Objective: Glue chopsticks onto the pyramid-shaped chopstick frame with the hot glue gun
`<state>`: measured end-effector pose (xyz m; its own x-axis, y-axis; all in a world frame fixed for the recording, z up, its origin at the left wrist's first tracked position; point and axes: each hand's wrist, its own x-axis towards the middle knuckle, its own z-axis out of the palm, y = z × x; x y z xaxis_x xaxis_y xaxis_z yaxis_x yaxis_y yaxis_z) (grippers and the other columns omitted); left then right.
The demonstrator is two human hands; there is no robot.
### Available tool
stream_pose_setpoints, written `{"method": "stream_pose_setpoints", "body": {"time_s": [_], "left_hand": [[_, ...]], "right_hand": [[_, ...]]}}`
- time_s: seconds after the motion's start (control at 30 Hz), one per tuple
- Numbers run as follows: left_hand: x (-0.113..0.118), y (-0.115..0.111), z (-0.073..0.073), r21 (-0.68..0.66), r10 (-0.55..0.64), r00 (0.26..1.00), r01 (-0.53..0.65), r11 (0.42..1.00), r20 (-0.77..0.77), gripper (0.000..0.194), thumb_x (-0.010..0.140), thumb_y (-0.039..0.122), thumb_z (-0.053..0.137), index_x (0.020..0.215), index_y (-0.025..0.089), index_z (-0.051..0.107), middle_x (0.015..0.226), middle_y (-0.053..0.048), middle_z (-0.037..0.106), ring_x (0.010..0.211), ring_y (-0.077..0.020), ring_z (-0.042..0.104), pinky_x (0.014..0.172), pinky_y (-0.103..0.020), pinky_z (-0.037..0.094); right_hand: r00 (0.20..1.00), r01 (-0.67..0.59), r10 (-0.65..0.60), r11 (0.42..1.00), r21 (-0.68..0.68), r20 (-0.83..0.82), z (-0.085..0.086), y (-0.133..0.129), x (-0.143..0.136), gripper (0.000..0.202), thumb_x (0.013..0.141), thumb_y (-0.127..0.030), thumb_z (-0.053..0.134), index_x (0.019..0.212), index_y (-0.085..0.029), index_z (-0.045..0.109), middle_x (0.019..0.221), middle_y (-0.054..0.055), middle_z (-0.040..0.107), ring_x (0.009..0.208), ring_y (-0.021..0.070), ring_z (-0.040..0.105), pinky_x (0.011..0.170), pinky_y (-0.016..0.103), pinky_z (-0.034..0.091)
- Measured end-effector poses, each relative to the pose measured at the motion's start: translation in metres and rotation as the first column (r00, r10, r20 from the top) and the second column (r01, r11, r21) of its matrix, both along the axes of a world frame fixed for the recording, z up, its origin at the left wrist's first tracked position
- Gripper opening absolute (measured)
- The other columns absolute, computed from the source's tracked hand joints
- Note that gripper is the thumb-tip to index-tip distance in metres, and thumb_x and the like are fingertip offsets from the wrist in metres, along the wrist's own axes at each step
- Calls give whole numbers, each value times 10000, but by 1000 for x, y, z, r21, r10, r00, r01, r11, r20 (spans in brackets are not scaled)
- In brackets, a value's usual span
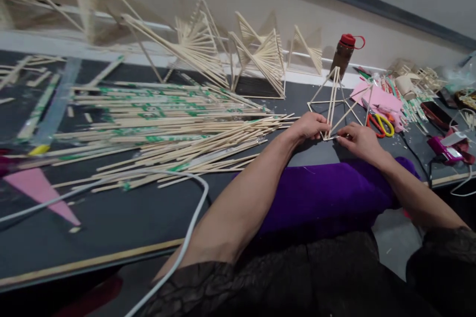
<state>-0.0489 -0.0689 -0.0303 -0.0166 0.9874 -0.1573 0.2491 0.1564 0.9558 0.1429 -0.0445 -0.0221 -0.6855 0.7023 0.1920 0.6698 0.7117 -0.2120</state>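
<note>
The left hand (312, 126) pinched a wooden-stick frame (332, 104) at its near corner; the right hand (359, 142) narrowed alongside—hold indiscernible—in apparent joint adjustment requiring steady alignment.

smooth pale wooden sticks (223, 133), plush purple cloth (327, 193), matt dark tabletop (148, 228), smooth pink paper (42, 190)

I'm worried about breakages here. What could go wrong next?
The stick frame might crack if the left hand and right hand press hard at its near corner. The right hand could knock the scissors close by. The left forearm may drag the loose sticks beside it.
</note>
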Motion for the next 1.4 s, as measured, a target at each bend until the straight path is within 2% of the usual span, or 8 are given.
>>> {"method": "stream_pose_setpoints", "body": {"time_s": [0.17, 0.37, 0.53, 0.67, 0.8, 0.93, 1.17, 1.4], "left_hand": [[1, -2, 4, -8, 1, 1000, -1, 1000, 24, 226, 825, 98, 641, 607, 142, 601, 463, 33, 519, 392, -59, 428, 429, -211, 286], [1, -4, 7, -20, 13, 1000, -13, 1000, 28, 231, 823, 99, 649, 603, 146, 595, 440, 42, 501, 387, -63, 418, 422, -214, 265], [0, -2, 5, -18, 9, 1000, -8, 1000, 24, 230, 816, 95, 647, 597, 146, 597, 432, 39, 495, 390, -67, 423, 427, -218, 265], [0, -1, 4, -20, 1, 999, 0, 1000, 35, 222, 818, 99, 646, 604, 145, 610, 445, 33, 504, 398, -68, 431, 440, -224, 283], [0, -2, 5, -32, 14, 999, -13, 999, 33, 220, 812, 109, 658, 601, 148, 610, 443, 30, 502, 399, -70, 428, 439, -227, 280], [0, -2, 5, -21, 17, 1000, -16, 1000, 21, 194, 796, 100, 653, 609, 144, 620, 462, 26, 516, 406, -70, 432, 431, -226, 265], [0, -2, 5, -12, 12, 1000, -11, 1000, 24, 180, 774, 93, 668, 607, 139, 618, 462, 31, 513, 406, -69, 433, 429, -227, 265], [2, -4, 7, -19, 26, 999, -25, 1000, 30, 194, 787, 86, 651, 603, 138, 618, 473, 22, 530, 404, -65, 433, 435, -234, 266]], "right_hand": [[999, 14, -15, 1000, 7, 50, -10, 12, -10, 242, 880, -290, 629, 1051, -243, 794, 908, 53, 661, 798, 182, 618, 668, 281, 405], [998, -43, 41, 998, -49, -38, -19, 21, -10, 207, 890, -313, 639, 1004, -272, 807, 945, 50, 688, 838, 180, 635, 716, 277, 443], [988, -60, 37, 986, -157, -148, -23, 30, -10, 212, 864, -291, 645, 973, -229, 815, 874, 51, 714, 802, 173, 644, 728, 272, 462], [983, -29, -15, 972, -234, -185, -22, 32, -13, 245, 847, -297, 617, 954, -206, 817, 887, 51, 736, 792, 171, 654, 705, 262, 463], [980, -20, -36, 962, -271, -197, -22, 36, -15, 288, 839, -380, 612, 895, -185, 818, 837, 39, 730, 755, 169, 634, 640, 246, 432], [978, -11, -49, 959, -285, -203, -22, 39, -17, 346, 813, -449, 634, 833, -152, 810, 756, 45, 706, 666, 156, 590, 572, 243, 378], [976, -19, -44, 957, -288, -212, -20, 39, -17, 344, 799, -442, 646, 820, -137, 804, 722, 41, 691, 629, 142, 565, 564, 246, 359], [984, 16, -59, 970, -244, -170, -19, 37, -19, 305, 815, -428, 654, 826, -165, 809, 755, 46, 720, 661, 150, 602, 567, 248, 365]]}}
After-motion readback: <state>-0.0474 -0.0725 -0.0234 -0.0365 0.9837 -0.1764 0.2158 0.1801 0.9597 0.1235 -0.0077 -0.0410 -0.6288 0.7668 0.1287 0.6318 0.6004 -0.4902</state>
